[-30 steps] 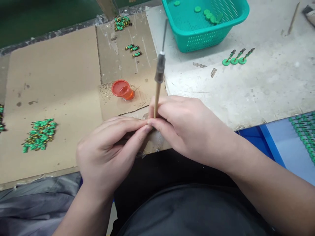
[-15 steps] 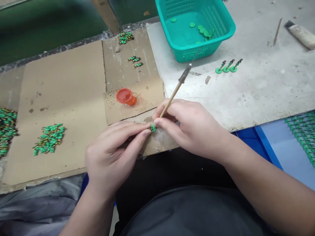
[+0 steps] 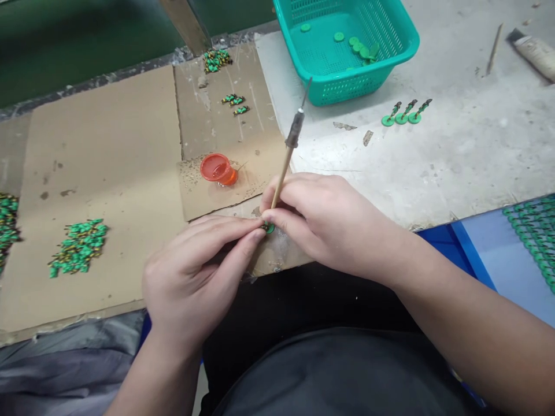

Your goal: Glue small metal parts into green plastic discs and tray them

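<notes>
Got my left hand (image 3: pixel 191 283) and right hand (image 3: pixel 323 225) pinching a little green disc (image 3: pixel 269 229) between their fingers (image 3: pixel 254 234), right over the cardboard (image 3: pixel 277 254), with a wooden stick (image 3: pixel 282 176) clamped in my right too.

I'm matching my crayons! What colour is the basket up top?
The mesh plastic basket is teal green, seen best in the head view.

Smooth wooden tool handle (image 3: pixel 282 176); rough cardboard (image 3: pixel 99 144)

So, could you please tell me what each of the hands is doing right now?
Left hand: closed, pinching a small green piece.
Right hand: closed, holding a wooden stick and touching the same piece.
</notes>
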The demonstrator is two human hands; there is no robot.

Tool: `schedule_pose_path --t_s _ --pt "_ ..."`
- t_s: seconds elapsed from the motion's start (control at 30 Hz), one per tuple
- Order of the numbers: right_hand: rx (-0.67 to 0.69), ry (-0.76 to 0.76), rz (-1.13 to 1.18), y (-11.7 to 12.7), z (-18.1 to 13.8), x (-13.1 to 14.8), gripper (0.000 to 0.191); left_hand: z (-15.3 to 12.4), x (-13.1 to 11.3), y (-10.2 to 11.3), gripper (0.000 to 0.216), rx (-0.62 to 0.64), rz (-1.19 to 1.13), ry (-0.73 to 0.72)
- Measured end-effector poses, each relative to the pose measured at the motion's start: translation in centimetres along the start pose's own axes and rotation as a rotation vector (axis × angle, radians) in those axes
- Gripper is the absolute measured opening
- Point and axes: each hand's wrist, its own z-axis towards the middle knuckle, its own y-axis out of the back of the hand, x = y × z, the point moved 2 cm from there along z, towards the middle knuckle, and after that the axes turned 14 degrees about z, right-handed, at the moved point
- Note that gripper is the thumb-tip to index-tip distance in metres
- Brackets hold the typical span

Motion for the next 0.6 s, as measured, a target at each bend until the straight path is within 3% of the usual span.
schedule_pose_path --t_s 0.43,0.6 --pt "0.119 -0.033 0.021 0.2 1.6 1.2 0.018 -0.4 0.5 -0.1 0.032 -0.035 0.005 0.022" --pt "0.021 -0.131 0.046 0.4 0.7 0.4 0.016 -0.4 0.3 0.0 0.033 -0.012 0.007 0.041"
